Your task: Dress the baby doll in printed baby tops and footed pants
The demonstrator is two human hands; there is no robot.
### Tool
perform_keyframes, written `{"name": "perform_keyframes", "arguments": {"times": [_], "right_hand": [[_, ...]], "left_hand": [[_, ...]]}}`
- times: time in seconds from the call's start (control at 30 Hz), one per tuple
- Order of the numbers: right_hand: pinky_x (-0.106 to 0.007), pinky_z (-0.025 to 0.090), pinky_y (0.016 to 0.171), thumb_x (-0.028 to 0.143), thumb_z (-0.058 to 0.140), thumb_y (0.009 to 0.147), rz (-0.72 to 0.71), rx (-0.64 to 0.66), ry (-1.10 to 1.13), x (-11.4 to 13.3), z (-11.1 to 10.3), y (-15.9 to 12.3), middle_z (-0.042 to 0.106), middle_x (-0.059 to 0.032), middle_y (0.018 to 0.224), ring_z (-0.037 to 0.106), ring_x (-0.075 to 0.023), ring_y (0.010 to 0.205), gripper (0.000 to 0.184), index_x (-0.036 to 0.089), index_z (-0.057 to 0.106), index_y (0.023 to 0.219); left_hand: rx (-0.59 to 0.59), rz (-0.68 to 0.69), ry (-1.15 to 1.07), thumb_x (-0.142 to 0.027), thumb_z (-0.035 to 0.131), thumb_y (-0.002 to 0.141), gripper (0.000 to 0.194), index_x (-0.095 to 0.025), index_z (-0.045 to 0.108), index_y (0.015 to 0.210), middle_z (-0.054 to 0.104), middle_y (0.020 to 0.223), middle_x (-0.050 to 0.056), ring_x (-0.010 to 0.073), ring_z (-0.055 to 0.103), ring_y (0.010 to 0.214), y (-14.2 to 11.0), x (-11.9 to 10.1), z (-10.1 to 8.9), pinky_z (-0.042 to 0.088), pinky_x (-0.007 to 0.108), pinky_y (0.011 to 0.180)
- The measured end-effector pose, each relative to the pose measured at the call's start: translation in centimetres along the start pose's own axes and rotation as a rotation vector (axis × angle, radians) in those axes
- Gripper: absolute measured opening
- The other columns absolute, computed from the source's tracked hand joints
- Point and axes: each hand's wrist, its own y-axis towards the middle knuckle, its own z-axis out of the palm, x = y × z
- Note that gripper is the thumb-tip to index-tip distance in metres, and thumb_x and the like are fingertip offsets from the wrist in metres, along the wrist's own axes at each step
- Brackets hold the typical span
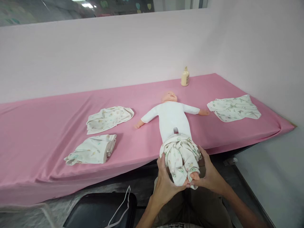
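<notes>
Doll [173,117] on its back on the pink-covered table [142,144], straight out in front of you. Long axis runs away from you: feet [195,176] closest, head [170,96] far end toward the wall [118,57], tipped slightly left. Arms spread crosswise. Patterned pants [179,147] reach past the table's near edge in view; can't tell if the legs are lifted or just overhang.

Your left hand [165,182] curves round the left side of the pants, your right hand [211,177] the right side. Both hold the pants by the leg ends, digits spread in a C, lower fingertips nearly meeting at the feet. How firm, can't tell. Neither is clearly nearer; legs sit between them, waistband further up, beyond both. Loose cloths: two left, one right, all well apart from your hands.
</notes>
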Motion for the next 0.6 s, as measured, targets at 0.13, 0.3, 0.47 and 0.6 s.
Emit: {"name": "perform_keyframes", "arguments": {"times": [0.13, 0.3, 0.47, 0.6], "right_hand": [[-0.049, 0.041, 0.106, 0.043, 0.086, 0.059, 0.039, -0.034, 0.082, 0.6, 0.2, -0.2, 0.034, -0.0184, 0.15, 0.046, -0.0338, 0.13, 0.119, 0.024, 0.015, 0.153], [-0.045, 0.042, 0.105, 0.035, 0.08, 0.069, -0.027, -0.038, 0.144, 0.5, 0.4, -0.6, 0.04, -0.013, 0.148, 0.049, -0.0292, 0.127, 0.098, 0.027, 0.024, 0.149], [-0.044, 0.045, 0.102, 0.036, 0.074, 0.076, -0.054, -0.107, 0.116, 0.9, 1.1, -0.9, 0.049, -0.0141, 0.141, 0.053, -0.0282, 0.123, 0.084, 0.022, 0.031, 0.146], [-0.041, 0.05, 0.094, 0.036, 0.074, 0.074, -0.033, -0.151, 0.18, 1.6, 1.4, -0.9, 0.056, -0.0132, 0.132, 0.059, -0.0267, 0.114, 0.074, 0.02, 0.042, 0.139]], "left_hand": [[-0.078, 0.083, -0.209, -0.032, 0.08, 0.066, 0.113, -0.028, 0.005, 0.149, 0.017, 0.156, 0.017, 0.0312, 0.035, 0.141, -0.3, -0.5, 0.7, 0.039, 0.046, 0.111], [-0.194, 0.045, -0.282, -0.031, 0.079, 0.067, 0.099, -0.027, 0.021, 0.147, 0.026, 0.156, 0.014, 0.0302, 0.035, 0.141, -1.0, -0.8, 1.0, 0.038, 0.044, 0.112], [-0.273, 0.029, -0.164, -0.031, 0.082, 0.063, 0.104, -0.024, 0.021, 0.147, 0.025, 0.155, 0.017, 0.0304, 0.031, 0.142, -1.0, -1.4, 2.1, 0.032, 0.048, 0.115], [-0.304, 0.022, -0.226, -0.032, 0.084, 0.059, 0.113, -0.022, 0.018, 0.149, 0.025, 0.155, 0.017, 0.0303, 0.031, 0.143, -0.5, -2.6, 2.5, 0.035, 0.045, 0.114]]}}
